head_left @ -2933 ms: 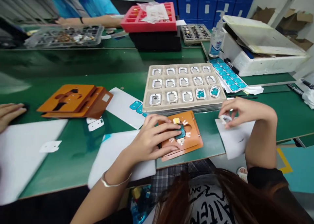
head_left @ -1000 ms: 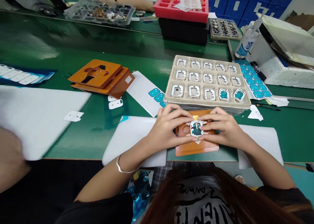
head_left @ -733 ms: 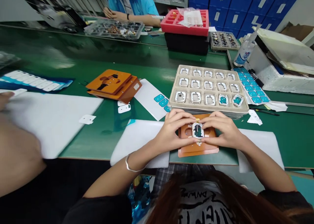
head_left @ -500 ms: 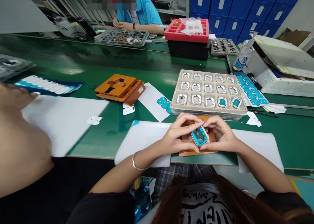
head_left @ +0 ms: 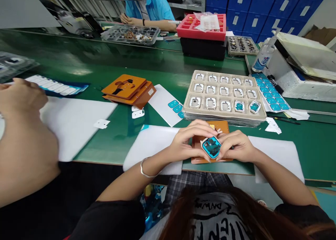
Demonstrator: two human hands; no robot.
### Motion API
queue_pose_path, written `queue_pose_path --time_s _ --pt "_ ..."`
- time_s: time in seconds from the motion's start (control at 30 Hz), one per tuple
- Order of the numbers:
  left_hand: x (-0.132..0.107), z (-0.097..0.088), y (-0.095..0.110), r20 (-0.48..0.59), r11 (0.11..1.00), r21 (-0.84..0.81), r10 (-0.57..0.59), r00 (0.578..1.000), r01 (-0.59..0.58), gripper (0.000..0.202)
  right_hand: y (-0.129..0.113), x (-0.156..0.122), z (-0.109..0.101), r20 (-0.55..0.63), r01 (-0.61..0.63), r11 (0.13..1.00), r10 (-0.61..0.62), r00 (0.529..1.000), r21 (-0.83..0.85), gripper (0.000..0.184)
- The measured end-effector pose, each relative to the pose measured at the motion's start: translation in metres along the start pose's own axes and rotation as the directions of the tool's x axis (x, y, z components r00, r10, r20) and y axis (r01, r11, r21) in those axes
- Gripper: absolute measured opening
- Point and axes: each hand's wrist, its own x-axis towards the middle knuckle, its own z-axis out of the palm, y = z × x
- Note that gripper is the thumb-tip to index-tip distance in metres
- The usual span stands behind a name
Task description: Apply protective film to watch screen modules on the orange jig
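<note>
Between my two hands is a silver watch case (head_left: 211,147) with a teal film framing its dark inside. My left hand (head_left: 190,140) grips its left side, fingers along the top edge and thumb below. My right hand (head_left: 236,145) pinches its right side, with the thumb on the film's edge. Under the case lies an orange plate (head_left: 196,160), partly covered by my hands. Just beyond, a beige tray (head_left: 187,108) holds rows of similar silver cases; two in its front row, such as the right-hand case (head_left: 254,107), carry teal film.
Orange fixture blocks (head_left: 128,89) and a white sheet with teal stickers (head_left: 165,105) lie left of the tray. A sticker sheet (head_left: 271,93) and a bottle (head_left: 262,57) stand right. A co-worker's arm (head_left: 26,138) reaches in at left; another person (head_left: 157,8) sits opposite.
The watch case has turned in my hands and tilted differently. My right thumb has moved onto its lower right edge. The co-worker's hand at left has shifted right and is raised a little.
</note>
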Motion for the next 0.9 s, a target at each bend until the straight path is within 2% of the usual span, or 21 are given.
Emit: queue_pose_path --time_s 0.07,0.13,0.17,0.23,0.27,0.3,0.33,0.4,0.43,0.47,0.53,0.7,0.8,0.9 --pt "-0.002 -0.008 -0.002 -0.044 0.998 -0.060 -0.038 0.998 0.035 0.047 0.000 -0.002 0.000 -0.047 -0.068 0.997 0.070 0.996 0.044 0.018" --pt "-0.003 -0.029 -0.008 -0.182 0.990 -0.070 -0.133 0.974 0.122 0.045 -0.001 -0.004 0.000 -0.105 -0.097 0.988 0.110 0.988 0.121 0.032" --pt "-0.004 -0.044 -0.013 -0.276 0.979 -0.052 -0.205 0.939 0.198 0.046 -0.002 -0.005 -0.001 -0.127 -0.092 0.984 0.111 0.986 0.150 0.037" --pt "-0.004 -0.080 -0.025 -0.455 0.910 0.029 -0.357 0.816 0.414 0.049 -0.003 -0.005 -0.002 -0.144 -0.070 0.984 0.093 0.985 0.163 0.037" --pt "-0.002 -0.098 -0.031 -0.505 0.835 0.098 -0.427 0.750 0.541 0.050 -0.004 -0.004 -0.004 -0.148 -0.061 0.986 0.084 0.985 0.153 0.037" --pt "0.000 -0.115 -0.037 -0.519 0.720 0.207 -0.492 0.699 0.662 0.049 -0.005 -0.004 -0.005 -0.145 -0.058 0.989 0.078 0.986 0.138 0.038" --pt "0.003 -0.128 -0.044 -0.506 0.570 0.347 -0.555 0.660 0.745 0.045 -0.006 -0.004 -0.006 -0.135 -0.061 0.991 0.077 0.988 0.118 0.040" --pt "0.011 -0.143 -0.058 -0.450 0.294 0.580 -0.662 0.599 0.760 0.038 -0.008 -0.003 -0.007 -0.113 -0.071 0.994 0.080 0.990 0.078 0.043" --pt "0.015 -0.145 -0.066 -0.419 0.214 0.650 -0.700 0.579 0.729 0.034 -0.008 -0.003 -0.007 -0.106 -0.076 0.995 0.083 0.991 0.065 0.044" --pt "0.019 -0.144 -0.075 -0.392 0.178 0.689 -0.724 0.568 0.703 0.032 -0.008 -0.003 -0.008 -0.102 -0.082 0.995 0.088 0.991 0.062 0.045" --pt "0.027 -0.138 -0.092 -0.355 0.177 0.713 -0.744 0.567 0.679 0.033 -0.006 -0.004 -0.008 -0.104 -0.095 0.993 0.101 0.989 0.069 0.046" --pt "0.032 -0.126 -0.117 -0.301 0.194 0.745 -0.756 0.581 0.638 0.057 -0.003 -0.004 -0.010 -0.115 -0.088 0.995 0.093 0.989 0.050 0.046" --pt "0.026 -0.130 -0.118 -0.332 0.164 0.750 -0.744 0.579 0.641 0.049 -0.002 -0.004 -0.011 -0.109 -0.093 0.995 0.097 0.989 0.043 0.045" --pt "0.020 -0.135 -0.120 -0.325 0.127 0.759 -0.776 0.541 0.638 0.031 -0.002 -0.004 -0.011 -0.113 -0.130 0.991 0.130 0.985 0.012 0.042"
